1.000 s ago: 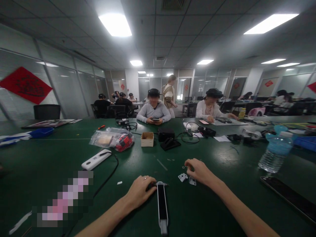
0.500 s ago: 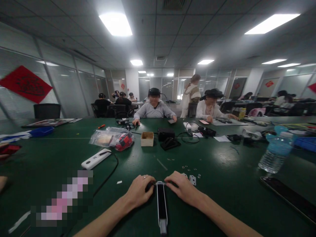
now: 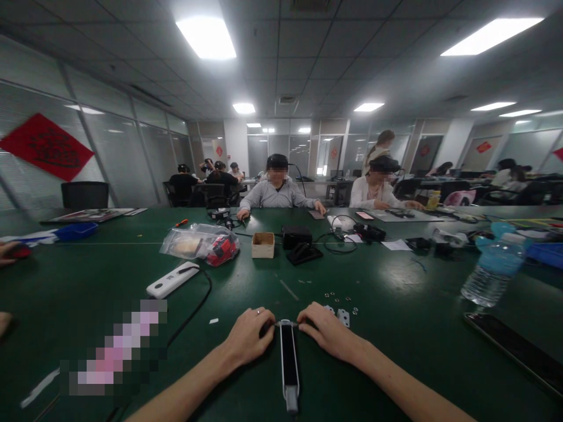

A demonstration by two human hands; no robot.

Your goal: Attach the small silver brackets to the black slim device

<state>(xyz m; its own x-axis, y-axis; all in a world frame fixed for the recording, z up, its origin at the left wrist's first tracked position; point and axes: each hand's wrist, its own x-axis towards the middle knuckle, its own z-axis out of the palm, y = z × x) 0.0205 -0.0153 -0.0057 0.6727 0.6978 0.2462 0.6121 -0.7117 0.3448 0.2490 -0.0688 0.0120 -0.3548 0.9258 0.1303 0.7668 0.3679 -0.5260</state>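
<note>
A long narrow device with a black face, white edges and a grey end piece lies lengthwise on the table in front of me. From both sides of its far end juts a short thin metal piece, like a rod or bolt. My left hand is closed, its fingertips pinching at the left tip of that piece. On the other side my right hand pinches at the right tip, fingers bent. The fingers partly hide both tips. Small metal plates and several nuts or washers lie beyond my right hand.
On the green table are a white power strip, a plastic bag with red items, a small box, a water bottle and a dark phone-like slab. Co-workers sit opposite; another person's hand shows at far left.
My right hand has shifted slightly to the right, showing a little more of the metal piece. My left hand and the device have hardly moved. A person walking behind has moved right.
</note>
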